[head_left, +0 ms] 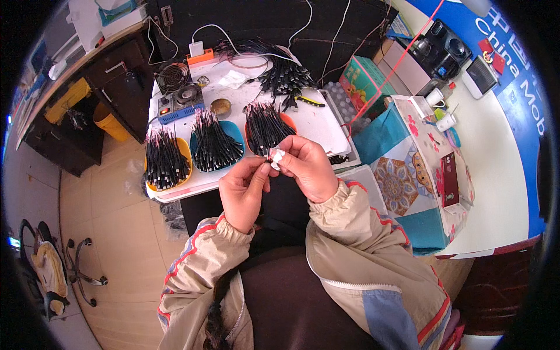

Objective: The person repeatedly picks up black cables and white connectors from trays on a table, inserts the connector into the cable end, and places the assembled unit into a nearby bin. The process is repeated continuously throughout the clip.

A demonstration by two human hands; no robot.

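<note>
- Yellow tray (pixel 186 153) of black cables (pixel 165 163), left of the grip.
- Left hand (pixel 244 188): thumb and finger pinched close, contents too small to tell.
- White piece (pixel 278 157), at both hands' fingertips.
- Right hand (pixel 312 170), pinching it.

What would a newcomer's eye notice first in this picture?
Probably the yellow tray, blue tray and orange tray on the near side of the table, heaped with black cables. At the picture's centre, the right hand pinches a small white piece, the left hand close beside it.
</note>
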